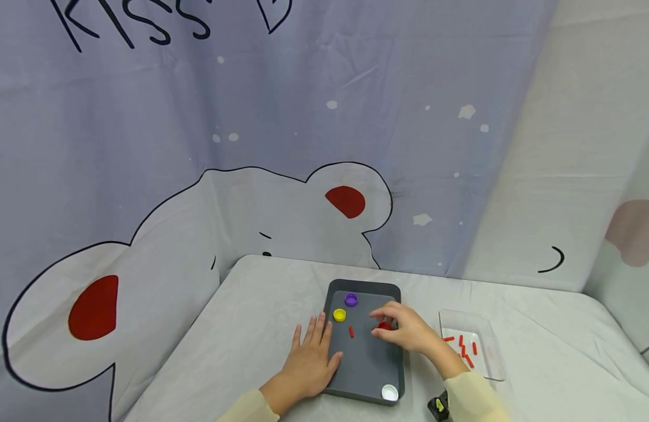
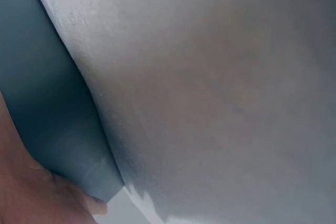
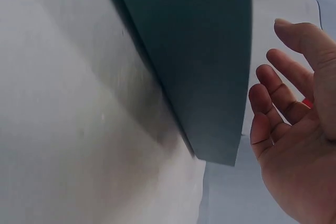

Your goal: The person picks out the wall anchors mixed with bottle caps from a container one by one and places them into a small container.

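A dark grey tray (image 1: 363, 363) lies on the white-covered table. My left hand (image 1: 309, 358) rests along its left edge with the fingers straight; the left wrist view shows part of that hand (image 2: 39, 192) beside the tray's wall (image 2: 58, 93). Over the tray's right side is my right hand (image 1: 405, 327), thumb and forefinger apart around a red round cap (image 1: 386, 325), which they partly hide. In the right wrist view this hand (image 3: 299, 124) has loosely bent fingers. A purple cap (image 1: 351, 299), a yellow cap (image 1: 339, 315) and a small red stick (image 1: 351, 332) lie in the tray.
A white round cap (image 1: 390, 392) sits in the tray's near right corner. To the right stands a clear plastic box (image 1: 494, 351) with several red sticks (image 1: 474, 348). A small black object (image 1: 438, 407) is by the right sleeve. A printed curtain (image 1: 282, 117) hangs behind the table.
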Tool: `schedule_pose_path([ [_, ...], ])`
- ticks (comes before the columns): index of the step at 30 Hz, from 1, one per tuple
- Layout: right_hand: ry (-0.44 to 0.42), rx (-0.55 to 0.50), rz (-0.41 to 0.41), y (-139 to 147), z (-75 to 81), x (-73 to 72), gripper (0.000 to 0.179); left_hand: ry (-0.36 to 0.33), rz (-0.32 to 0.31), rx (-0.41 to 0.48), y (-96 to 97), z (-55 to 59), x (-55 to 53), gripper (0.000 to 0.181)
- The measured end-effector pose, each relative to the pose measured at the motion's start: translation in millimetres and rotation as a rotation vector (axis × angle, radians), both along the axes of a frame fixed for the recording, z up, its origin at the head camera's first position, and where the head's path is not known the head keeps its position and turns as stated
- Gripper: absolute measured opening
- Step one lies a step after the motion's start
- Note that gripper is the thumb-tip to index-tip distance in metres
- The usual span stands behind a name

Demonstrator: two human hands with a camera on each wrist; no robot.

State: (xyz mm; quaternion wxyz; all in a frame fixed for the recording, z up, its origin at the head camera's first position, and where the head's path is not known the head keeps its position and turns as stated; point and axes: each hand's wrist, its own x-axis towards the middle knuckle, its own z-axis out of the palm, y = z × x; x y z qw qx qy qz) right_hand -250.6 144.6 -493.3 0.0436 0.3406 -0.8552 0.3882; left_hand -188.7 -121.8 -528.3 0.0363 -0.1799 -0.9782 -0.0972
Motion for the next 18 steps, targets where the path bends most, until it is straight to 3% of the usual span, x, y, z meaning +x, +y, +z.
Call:
schedule_pose_path([
  [10,-0.011,0.077,0.011,-20.1,-6.8,-6.8,0.035,-0.034,0.012,-0.018,0.8,-0.3,0.2,0.072],
  [18,-0.022,0.224,-0.012,-36.4,-10.3,-15.2,0.035,-0.056,0.005,-0.013,0.2,3.5,0.3,0.071],
])
